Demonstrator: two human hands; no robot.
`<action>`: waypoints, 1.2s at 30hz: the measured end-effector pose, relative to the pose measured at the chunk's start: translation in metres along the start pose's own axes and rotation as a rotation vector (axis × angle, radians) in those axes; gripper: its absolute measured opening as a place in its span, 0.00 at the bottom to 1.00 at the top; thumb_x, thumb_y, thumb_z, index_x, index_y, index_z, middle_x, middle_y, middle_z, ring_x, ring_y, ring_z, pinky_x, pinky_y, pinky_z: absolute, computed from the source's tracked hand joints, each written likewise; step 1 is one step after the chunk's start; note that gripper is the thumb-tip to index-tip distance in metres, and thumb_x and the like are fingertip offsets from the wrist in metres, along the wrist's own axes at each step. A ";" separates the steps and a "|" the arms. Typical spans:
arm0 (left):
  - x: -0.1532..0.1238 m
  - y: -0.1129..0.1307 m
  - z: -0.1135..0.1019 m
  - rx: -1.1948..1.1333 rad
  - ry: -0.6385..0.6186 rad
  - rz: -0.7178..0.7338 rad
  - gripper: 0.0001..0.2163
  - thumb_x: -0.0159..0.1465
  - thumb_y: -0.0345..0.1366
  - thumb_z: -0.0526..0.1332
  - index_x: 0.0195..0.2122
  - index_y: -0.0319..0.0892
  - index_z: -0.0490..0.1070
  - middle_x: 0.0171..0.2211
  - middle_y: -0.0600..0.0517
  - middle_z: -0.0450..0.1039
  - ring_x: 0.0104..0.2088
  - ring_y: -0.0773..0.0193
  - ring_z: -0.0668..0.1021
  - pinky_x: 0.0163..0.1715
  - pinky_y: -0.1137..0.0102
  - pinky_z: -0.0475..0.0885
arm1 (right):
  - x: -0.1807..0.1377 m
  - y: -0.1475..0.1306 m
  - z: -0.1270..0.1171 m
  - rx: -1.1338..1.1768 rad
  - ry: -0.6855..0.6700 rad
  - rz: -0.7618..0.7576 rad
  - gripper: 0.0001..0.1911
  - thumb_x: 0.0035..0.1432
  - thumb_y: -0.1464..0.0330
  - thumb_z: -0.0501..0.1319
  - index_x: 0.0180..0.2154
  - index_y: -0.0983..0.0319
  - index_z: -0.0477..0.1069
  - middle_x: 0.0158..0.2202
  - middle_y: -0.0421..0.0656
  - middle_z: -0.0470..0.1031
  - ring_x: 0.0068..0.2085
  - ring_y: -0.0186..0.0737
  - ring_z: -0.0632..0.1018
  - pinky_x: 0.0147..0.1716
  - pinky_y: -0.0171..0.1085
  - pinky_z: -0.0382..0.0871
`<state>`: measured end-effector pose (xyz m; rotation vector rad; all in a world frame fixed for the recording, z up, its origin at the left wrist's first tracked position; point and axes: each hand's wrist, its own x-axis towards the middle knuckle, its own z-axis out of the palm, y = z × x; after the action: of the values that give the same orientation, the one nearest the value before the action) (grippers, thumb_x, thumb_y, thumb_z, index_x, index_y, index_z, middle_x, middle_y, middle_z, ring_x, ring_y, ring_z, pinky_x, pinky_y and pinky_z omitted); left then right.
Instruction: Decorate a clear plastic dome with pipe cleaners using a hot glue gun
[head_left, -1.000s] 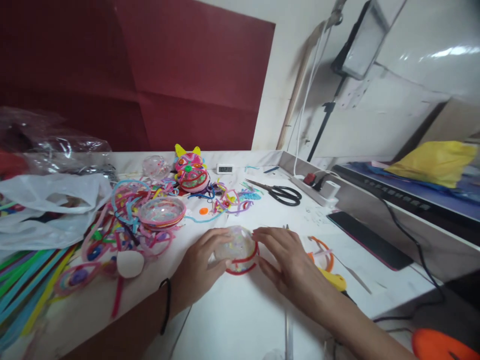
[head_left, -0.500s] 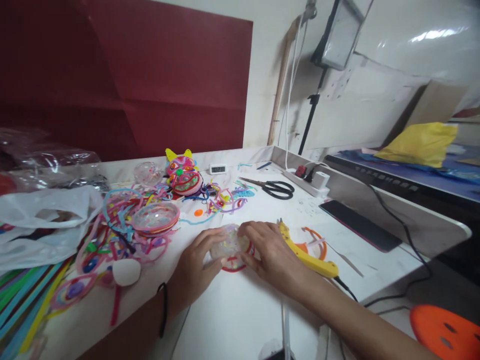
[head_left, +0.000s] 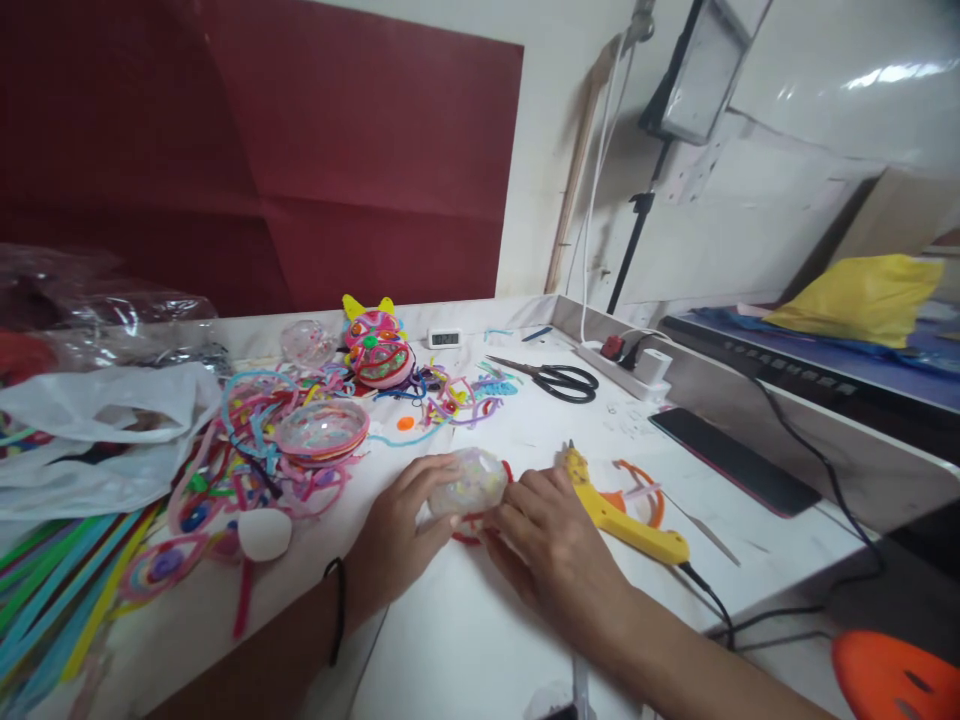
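A clear plastic dome (head_left: pixel 469 482) with pale coloured specks is between my hands, just above the white sheet. My left hand (head_left: pixel 397 530), with a black band at the wrist, curls round its left side, thumb at the lower edge. A thin red strip (head_left: pixel 466 538) runs along the dome's lower rim and shows again at its right. My right hand (head_left: pixel 559 540) has its fingers bent together at the right rim, on the strip; the fingertips are partly hidden. Just right of that hand lies a yellow glue gun (head_left: pixel 637 535).
Behind lie black-handled scissors (head_left: pixel 562 380), a small digital clock (head_left: pixel 444 338) and a decorated ball with yellow ears (head_left: pixel 379 350). At left are a clear half shell (head_left: pixel 322 430), tangled fuzzy strips and a white bag (head_left: pixel 112 430). A phone (head_left: pixel 739 460) and power strip (head_left: pixel 630 370) lie right.
My right hand has slid slightly right and down along the dome's rim, uncovering more of the dome. The left hand still holds it. The whole view has shifted a little.
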<state>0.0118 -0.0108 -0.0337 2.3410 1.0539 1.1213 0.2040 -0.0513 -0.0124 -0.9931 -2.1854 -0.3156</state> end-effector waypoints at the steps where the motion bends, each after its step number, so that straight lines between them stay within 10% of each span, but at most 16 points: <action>1: 0.000 0.000 0.000 -0.007 0.001 0.001 0.18 0.55 0.23 0.58 0.46 0.43 0.69 0.51 0.46 0.71 0.55 0.57 0.72 0.57 0.60 0.67 | -0.001 -0.002 0.003 -0.014 0.000 0.001 0.12 0.62 0.73 0.56 0.25 0.63 0.70 0.24 0.42 0.70 0.29 0.40 0.66 0.31 0.40 0.53; 36: 0.000 0.000 0.004 -0.037 0.037 0.023 0.20 0.54 0.20 0.59 0.46 0.45 0.69 0.51 0.47 0.72 0.53 0.57 0.73 0.56 0.60 0.69 | 0.004 -0.007 0.024 -0.268 0.032 -0.213 0.20 0.62 0.80 0.49 0.21 0.64 0.67 0.19 0.42 0.65 0.25 0.40 0.63 0.28 0.40 0.51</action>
<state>0.0143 -0.0107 -0.0365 2.3175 1.0120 1.1864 0.1851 -0.0422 -0.0267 -0.8869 -2.2629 -0.7343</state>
